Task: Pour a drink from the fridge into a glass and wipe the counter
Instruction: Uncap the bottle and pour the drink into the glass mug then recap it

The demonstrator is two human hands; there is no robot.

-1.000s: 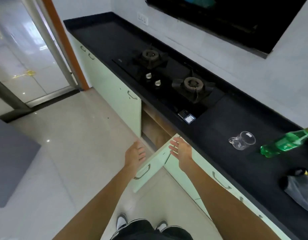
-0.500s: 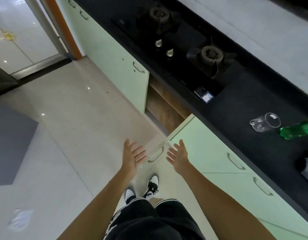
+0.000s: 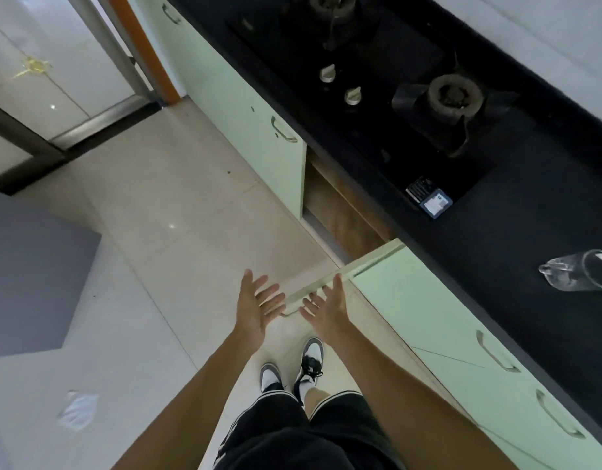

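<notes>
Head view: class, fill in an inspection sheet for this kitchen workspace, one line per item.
Surface: black counter, with a two-burner hob set in.
Job's things: glass on the counter at right; no bottle or cloth in view.
Clutter: small labelled item at the hob's corner.
Grippers: left hand and right hand open, either side of the open cabinet door; contact unclear.
Cables: nothing seen.
Surroundings: pale tiled floor, green cabinets.

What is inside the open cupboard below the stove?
Inside the open cupboard only a brown wooden inner wall and a pale strip of its floor show. No contents are visible; the deeper part is hidden under the black counter.
</notes>
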